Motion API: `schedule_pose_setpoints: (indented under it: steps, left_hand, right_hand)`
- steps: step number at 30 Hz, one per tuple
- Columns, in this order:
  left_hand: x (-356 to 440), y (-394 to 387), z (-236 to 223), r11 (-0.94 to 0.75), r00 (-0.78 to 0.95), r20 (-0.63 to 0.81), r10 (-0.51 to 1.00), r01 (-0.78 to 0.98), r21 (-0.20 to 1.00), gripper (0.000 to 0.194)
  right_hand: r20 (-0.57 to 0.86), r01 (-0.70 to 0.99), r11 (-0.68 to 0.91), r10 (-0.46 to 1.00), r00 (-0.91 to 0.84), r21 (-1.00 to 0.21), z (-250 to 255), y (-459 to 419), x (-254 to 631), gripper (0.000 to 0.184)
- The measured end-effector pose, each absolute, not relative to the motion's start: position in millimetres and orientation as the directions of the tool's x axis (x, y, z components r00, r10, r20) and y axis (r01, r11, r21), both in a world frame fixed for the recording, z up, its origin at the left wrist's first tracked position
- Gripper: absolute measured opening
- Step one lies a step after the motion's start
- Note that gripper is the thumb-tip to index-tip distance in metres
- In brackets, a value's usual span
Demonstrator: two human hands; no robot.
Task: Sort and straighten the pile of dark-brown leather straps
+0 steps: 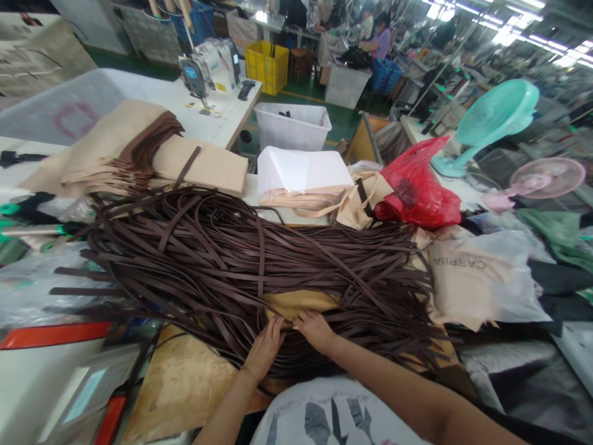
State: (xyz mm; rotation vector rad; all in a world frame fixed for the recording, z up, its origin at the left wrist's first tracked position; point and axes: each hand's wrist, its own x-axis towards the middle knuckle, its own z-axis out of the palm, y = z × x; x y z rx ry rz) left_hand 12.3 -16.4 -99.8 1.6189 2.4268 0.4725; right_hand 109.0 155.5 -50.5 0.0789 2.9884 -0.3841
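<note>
A big heap of dark brown leather straps (241, 259) lies across the work table in front of me. My left hand (265, 347) rests on the near edge of the heap, fingers curled into the straps. My right hand (315, 329) lies just beside it, fingertips pressed down among the straps next to a tan piece (296, 303) that shows through the pile. Both hands touch the straps; the fingertips are partly hidden among them.
Stacks of tan cut pieces (139, 154) lie behind the heap, with a white-covered stack (301, 173), a red plastic bag (417, 185) and a clear bag marked CARPISA (472, 278) to the right. A sewing machine (208, 68), white bin (291, 123), two fans (495, 117) stand farther back.
</note>
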Motion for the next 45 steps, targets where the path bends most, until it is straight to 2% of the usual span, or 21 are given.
schedule_pose_setpoints:
  steps: [4, 6, 10, 16, 23, 27, 29, 31, 34, 40, 45]
  left_hand:
    - [9.5, -12.3, -95.5, 0.329, -0.353, 0.002, 0.936, 0.876, 0.354, 0.033]
    - [9.2, -9.2, -92.8, 0.31, -0.33, 0.0, 0.944, 0.886, 0.344, 0.03]
    - [14.5, -5.8, -90.2, 0.322, -0.34, 0.009, 0.94, 0.898, 0.301, 0.03]
    - [22.8, -6.0, -82.1, 0.354, -0.372, 0.03, 0.928, 0.902, 0.247, 0.027]
    - [14.9, -4.3, -81.4, 0.194, -0.221, 0.069, 0.973, 0.942, 0.274, 0.035]
    - [10.0, -6.3, -83.4, 0.143, -0.172, 0.065, 0.983, 0.937, 0.32, 0.033]
    - [8.4, -9.0, -80.2, 0.137, -0.167, 0.06, 0.984, 0.928, 0.346, 0.032]
    - [7.6, -11.1, -75.5, 0.134, -0.168, 0.059, 0.984, 0.917, 0.375, 0.034]
    - [8.9, -10.6, -69.6, 0.159, -0.201, 0.06, 0.978, 0.896, 0.415, 0.036]
    - [15.5, -2.4, -69.5, 0.262, -0.31, 0.035, 0.95, 0.856, 0.446, 0.028]
    - [17.1, -2.2, -80.8, 0.344, -0.397, 0.034, 0.917, 0.834, 0.432, 0.027]
  right_hand:
    - [-0.148, 0.028, 0.977, -0.004, -0.989, -0.212, -52.6, 148.8, 102.5, 0.018]
    - [-0.133, 0.059, 0.983, 0.035, -0.991, -0.175, -44.9, 161.9, 90.8, 0.024]
    - [-0.092, 0.158, 0.984, 0.15, -0.984, -0.084, -33.3, 204.0, 63.9, 0.022]
    - [-0.102, 0.026, 0.995, 0.017, -0.995, -0.095, -37.8, 225.3, 53.7, 0.015]
    - [-0.185, -0.055, 0.989, -0.08, -0.98, -0.138, -45.8, 175.6, 99.1, 0.012]
    - [-0.213, -0.107, 0.977, -0.147, -0.966, -0.186, -46.7, 171.4, 102.7, 0.01]
    - [-0.193, -0.075, 0.977, -0.114, -0.975, -0.199, -42.8, 183.7, 91.8, 0.016]
    - [-0.158, 0.023, 0.984, -0.005, -0.987, -0.177, -39.2, 200.3, 76.5, 0.022]
    - [-0.119, 0.16, 0.979, 0.145, -0.982, -0.127, -38.5, 221.1, 56.3, 0.022]
    - [-0.113, 0.18, 0.973, 0.164, -0.98, -0.144, -36.5, 231.6, 49.4, 0.012]
    - [-0.126, 0.196, 0.967, 0.177, -0.976, -0.161, -30.8, 218.4, 62.1, 0.022]
